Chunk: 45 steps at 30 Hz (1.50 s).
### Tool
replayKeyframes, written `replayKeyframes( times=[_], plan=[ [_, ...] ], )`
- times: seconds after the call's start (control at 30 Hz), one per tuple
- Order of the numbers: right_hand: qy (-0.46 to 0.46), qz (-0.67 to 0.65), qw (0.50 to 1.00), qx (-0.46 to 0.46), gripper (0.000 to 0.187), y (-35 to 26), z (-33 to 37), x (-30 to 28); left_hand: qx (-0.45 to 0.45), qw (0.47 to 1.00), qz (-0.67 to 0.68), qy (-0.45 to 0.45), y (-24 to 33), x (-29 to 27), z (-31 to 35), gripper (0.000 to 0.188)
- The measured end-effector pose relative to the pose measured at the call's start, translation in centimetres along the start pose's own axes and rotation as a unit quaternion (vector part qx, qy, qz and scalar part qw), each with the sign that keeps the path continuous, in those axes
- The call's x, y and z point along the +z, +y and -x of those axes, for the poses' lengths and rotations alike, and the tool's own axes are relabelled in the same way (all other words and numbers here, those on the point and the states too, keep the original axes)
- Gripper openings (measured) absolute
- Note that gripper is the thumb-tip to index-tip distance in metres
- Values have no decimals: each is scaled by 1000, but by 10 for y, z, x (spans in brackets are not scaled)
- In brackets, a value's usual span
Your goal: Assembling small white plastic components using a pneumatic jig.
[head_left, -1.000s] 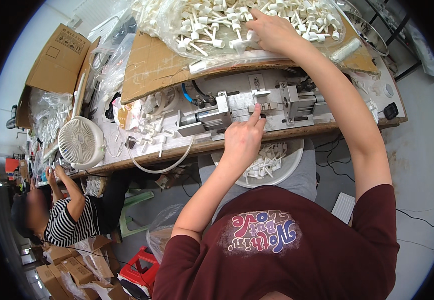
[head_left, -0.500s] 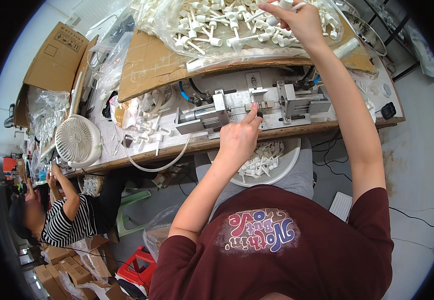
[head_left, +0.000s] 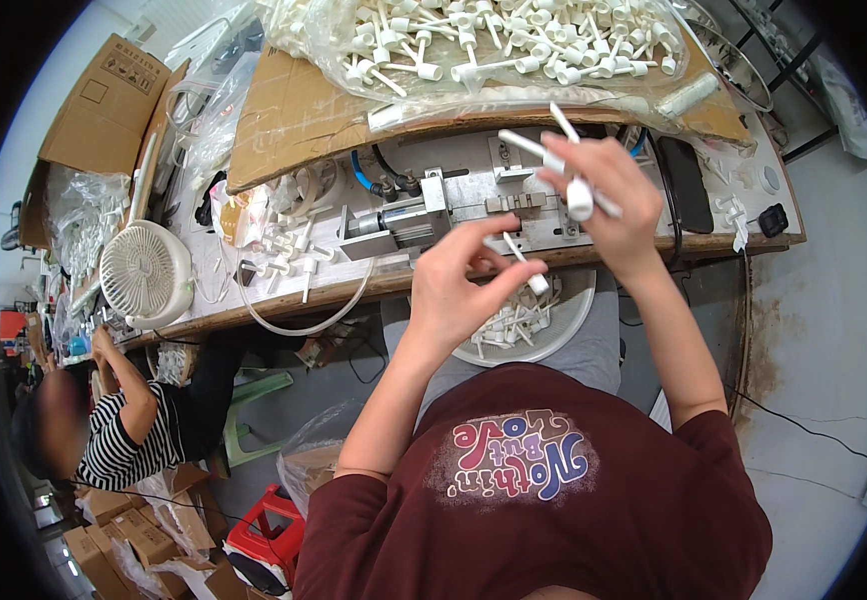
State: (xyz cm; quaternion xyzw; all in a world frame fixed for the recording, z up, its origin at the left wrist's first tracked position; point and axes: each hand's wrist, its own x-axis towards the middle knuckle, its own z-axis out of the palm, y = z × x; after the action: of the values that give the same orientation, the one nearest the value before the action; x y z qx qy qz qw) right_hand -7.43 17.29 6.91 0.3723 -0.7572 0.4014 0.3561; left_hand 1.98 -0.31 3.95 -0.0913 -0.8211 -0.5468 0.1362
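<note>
My left hand is over the table's front edge, above a white round basin. A white plastic stick with a cup-shaped end lies against its thumb tip, seemingly pinched by the curled fingers, while the forefinger is raised apart. My right hand grips a few similar white cup-ended sticks, which point out at several angles above the right side of the metal clamping fixture. Many more such sticks fill the basin on my lap.
Behind the fixture, a cardboard sheet carries a plastic bag heaped with white sticks. Loose sticks, a hose and a white fan are at left. A dark phone lies right. A co-worker in stripes sits far left.
My right hand has come down from the heap toward the fixture, bringing white sticks. My left hand has drawn back from the fixture, and a white stick now shows at its thumb.
</note>
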Motion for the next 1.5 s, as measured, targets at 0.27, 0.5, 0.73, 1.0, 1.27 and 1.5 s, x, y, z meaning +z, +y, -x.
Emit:
replayKeyframes(
  times=[0.27,0.5,0.73,1.0,1.27,1.5],
  plan=[
    [-64,-42,997,-33,52,-19,58,6,-25,996,88,11,3,5,-7,26],
    [-63,-68,991,101,26,-9,70,-8,107,983,-147,22,-22,12,7,27],
    [3,-263,882,390,8,-25,66,-17,196,902,-385,-13,-42,25,3,24],
    [5,-185,919,347,6,-27,62,-24,154,898,-406,-65,-37,26,-5,24],
    [34,-163,950,264,19,-32,69,-14,139,899,-409,-76,-36,25,-6,23],
    [-24,-5,997,69,29,-24,74,-12,43,998,-5,-55,-2,18,0,32]
  ],
)
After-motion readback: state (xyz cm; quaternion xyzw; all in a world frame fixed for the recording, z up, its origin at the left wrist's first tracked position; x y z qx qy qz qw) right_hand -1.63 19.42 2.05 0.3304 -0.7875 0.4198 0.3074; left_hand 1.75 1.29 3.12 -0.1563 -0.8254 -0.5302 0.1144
